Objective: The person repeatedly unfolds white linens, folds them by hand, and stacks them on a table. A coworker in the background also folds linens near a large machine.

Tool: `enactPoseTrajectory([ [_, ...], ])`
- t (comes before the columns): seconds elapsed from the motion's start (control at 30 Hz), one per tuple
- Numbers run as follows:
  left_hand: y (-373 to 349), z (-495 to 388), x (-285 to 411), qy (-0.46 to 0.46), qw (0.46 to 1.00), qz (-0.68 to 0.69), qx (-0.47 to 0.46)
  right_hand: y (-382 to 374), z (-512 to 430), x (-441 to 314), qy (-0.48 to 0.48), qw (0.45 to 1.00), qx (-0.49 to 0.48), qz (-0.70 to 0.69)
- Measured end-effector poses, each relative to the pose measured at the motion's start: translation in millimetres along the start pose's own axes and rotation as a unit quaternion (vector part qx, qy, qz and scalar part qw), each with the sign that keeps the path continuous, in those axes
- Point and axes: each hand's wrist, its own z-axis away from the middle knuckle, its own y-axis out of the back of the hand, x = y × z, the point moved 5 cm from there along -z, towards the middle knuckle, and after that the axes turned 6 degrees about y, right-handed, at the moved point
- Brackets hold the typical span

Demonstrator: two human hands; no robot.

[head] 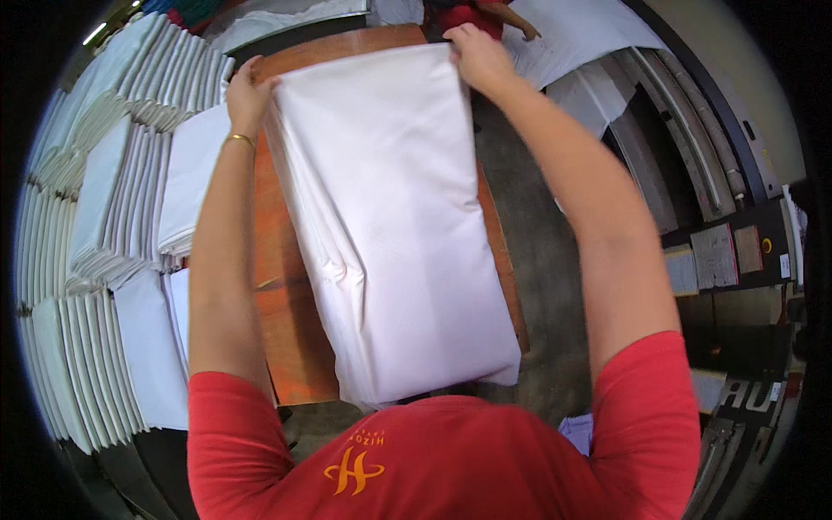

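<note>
A folded white cloth (403,214) stretches from far to near over a brown wooden table, its near end close to my red shirt. Gripping its far left corner is my left hand (249,94), with a gold-coloured bracelet at the wrist. My right hand (480,58) pinches the far right corner. Creases run down the cloth's left side and bunch near its middle. Some fingertips are hidden behind the fabric.
Stacks of folded white cloths (110,214) line the left side. The wooden tabletop (286,325) shows beside the cloth. Beyond it stands a person in red, an arm (513,19) over white fabric. A large machine (682,130) with rollers is at right.
</note>
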Motion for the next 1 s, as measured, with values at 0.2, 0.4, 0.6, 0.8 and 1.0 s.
enactPoseTrajectory([
  [0.2,-91,258,44,-0.047,0.974,0.083,-0.204,-100,200,-118,-0.191,0.900,-0.222,-0.322],
  [0.4,-16,440,39,0.017,0.943,-0.101,-0.317,-56,283,-250,-0.180,0.911,-0.156,-0.338],
  [0.6,47,475,33,0.047,0.947,-0.151,-0.279,-92,286,-227,-0.305,0.853,-0.164,-0.389],
  [0.8,81,498,46,0.231,0.914,-0.147,-0.298,-76,322,-136,-0.423,0.836,-0.041,-0.347],
  [1.0,102,527,56,0.305,0.891,-0.150,-0.301,-73,289,-213,-0.313,0.859,-0.161,-0.373],
])
